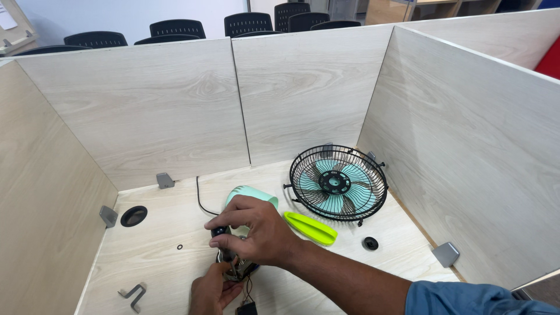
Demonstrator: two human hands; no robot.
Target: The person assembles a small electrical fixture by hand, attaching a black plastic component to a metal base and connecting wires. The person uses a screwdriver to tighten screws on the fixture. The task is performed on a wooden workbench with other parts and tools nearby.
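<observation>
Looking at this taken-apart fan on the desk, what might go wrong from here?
1. The small black ring lies loose near the cable hole and might roll in.
2. Thin wires hang from the motor that both hands, right hand and left hand, grip; a tug might snap them.
3. The fan cage leans upright and might topple.

You have a black wire cage (pixel 338 182) with mint blades (pixel 344 175) showing through it. The motor housing (pixel 251 195) is the same pale mint. Beside it lies a lime-green piece (pixel 310 227). The desk (pixel 163 239) and partitions (pixel 146 105) show light wood grain. The knob (pixel 370 243) is black, your sleeve (pixel 466 297) blue.
</observation>
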